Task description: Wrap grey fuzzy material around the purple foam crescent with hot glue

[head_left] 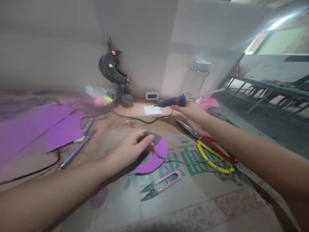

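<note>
My left hand pinches the upper end of a purple crescent, flat on the cardboard. Grey yarn covers that end of the crescent, and a loose strand trails from it to the right. At the back of the table my right hand is wrapped round a blue glue gun, its nozzle pointing left over a small white card. Pink thread snips lie below the crescent, blades to the left. Scissors with red and yellow handles rest under my right forearm, beside a tangle of grey yarn.
Purple sheets and a pen lie at the left. Along the wall stand a bowl of coloured pieces, a dark crescent ornament, a small digital clock and a clear lidded jar. A black cord crosses the table.
</note>
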{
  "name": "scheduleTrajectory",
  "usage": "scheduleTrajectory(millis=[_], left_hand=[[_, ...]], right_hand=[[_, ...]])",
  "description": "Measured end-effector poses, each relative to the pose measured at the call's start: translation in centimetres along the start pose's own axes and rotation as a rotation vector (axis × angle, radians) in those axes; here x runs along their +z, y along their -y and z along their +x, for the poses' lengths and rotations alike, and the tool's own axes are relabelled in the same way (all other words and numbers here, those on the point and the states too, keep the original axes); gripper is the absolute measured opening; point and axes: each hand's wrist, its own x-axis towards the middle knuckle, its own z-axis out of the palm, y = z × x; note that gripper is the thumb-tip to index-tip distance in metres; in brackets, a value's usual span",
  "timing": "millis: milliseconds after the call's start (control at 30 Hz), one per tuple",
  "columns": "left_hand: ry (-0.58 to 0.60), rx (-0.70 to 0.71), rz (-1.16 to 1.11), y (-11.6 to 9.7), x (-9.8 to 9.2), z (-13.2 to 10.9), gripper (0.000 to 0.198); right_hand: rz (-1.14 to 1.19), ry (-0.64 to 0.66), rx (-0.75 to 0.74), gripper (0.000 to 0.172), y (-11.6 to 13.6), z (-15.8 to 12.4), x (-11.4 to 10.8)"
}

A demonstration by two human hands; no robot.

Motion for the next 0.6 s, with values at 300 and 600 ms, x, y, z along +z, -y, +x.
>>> scheduleTrajectory(millis=[300,600], left_hand=[[0.007,0.056,0.009,0.1,-0.1,0.2,0.031],[0.000,0.078,0.002,0.1,-0.1,0.0,0.032]], right_hand=[[-0.027,0.127,0.049,0.025,-2.5,4.9,2.8],[-0.002,-0.150,-0.011,0.038,-1.1,-1.1,0.4]])
